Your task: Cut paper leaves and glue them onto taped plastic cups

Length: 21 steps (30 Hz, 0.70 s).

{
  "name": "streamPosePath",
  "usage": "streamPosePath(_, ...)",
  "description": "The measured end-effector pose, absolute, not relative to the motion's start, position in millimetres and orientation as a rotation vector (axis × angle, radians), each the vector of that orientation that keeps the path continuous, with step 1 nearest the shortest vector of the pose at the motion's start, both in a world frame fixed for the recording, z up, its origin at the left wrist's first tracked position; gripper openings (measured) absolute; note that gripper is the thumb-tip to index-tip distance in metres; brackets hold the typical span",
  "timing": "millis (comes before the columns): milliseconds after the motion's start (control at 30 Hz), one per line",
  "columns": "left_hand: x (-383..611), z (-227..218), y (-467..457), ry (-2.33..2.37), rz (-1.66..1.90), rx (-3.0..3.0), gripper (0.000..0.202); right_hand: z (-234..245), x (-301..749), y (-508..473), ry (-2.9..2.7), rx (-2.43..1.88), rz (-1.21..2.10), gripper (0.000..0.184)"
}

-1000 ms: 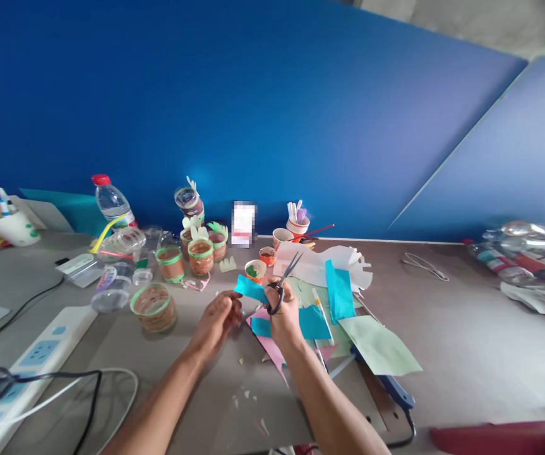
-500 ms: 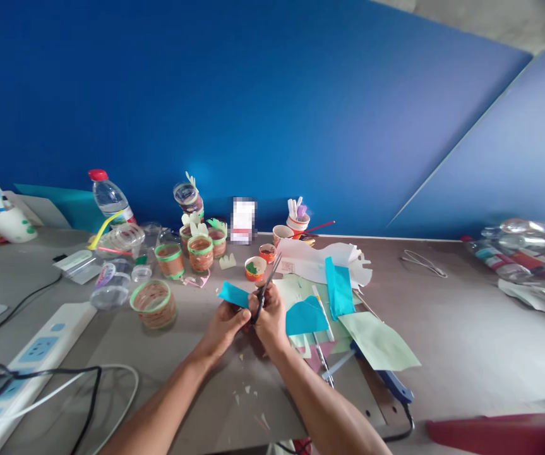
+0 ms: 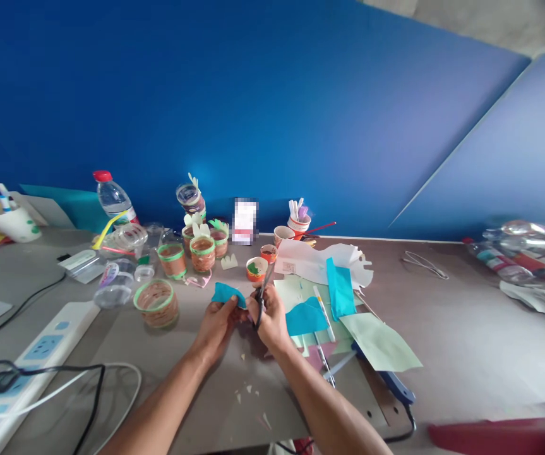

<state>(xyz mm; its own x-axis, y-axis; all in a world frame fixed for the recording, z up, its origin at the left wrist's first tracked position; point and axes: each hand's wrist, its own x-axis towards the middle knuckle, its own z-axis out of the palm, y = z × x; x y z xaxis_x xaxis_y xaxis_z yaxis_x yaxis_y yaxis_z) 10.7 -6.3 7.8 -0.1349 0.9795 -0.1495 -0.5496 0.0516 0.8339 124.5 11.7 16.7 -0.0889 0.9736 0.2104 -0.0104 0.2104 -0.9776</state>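
Observation:
My left hand (image 3: pixel 219 325) is closed on a small piece of blue paper (image 3: pixel 227 293), thumb on top. In my right hand (image 3: pixel 268 318) is a pair of dark-handled scissors (image 3: pixel 263 292), its blades pointing up and away from me. The scissors are just right of the blue piece, and I see a gap between blades and paper. Right of my right hand lie a larger cut blue sheet (image 3: pixel 306 317), a blue strip (image 3: pixel 341 287) and a pale green sheet (image 3: pixel 380 341). Small paper scraps (image 3: pixel 248 388) lie on the table below my hands.
Brown-wrapped pots with green rims (image 3: pixel 156 303) stand left of my hands, near clear plastic cups (image 3: pixel 115 284) and a water bottle (image 3: pixel 115 199). A power strip (image 3: pixel 40 360) with cables is at lower left. Paint cups (image 3: pixel 256 270) stand ahead; bottles (image 3: pixel 504 262) lie far right.
My left hand has drawn slightly left with the blue piece, away from the scissors. The piece has tilted, and the scissors have turned a little more upright.

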Motion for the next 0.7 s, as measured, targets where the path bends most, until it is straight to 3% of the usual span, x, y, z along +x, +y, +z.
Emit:
streamPosePath(233,-4,5,-3,1.161,1.575,0.579,0.037,22,126,2,-1.850,-1.125,0.906,0.026)
streamPosePath(700,-7,3,-1,1.340,1.639,0.706,0.037,13,123,1,-2.075,-1.266,0.693,0.035)
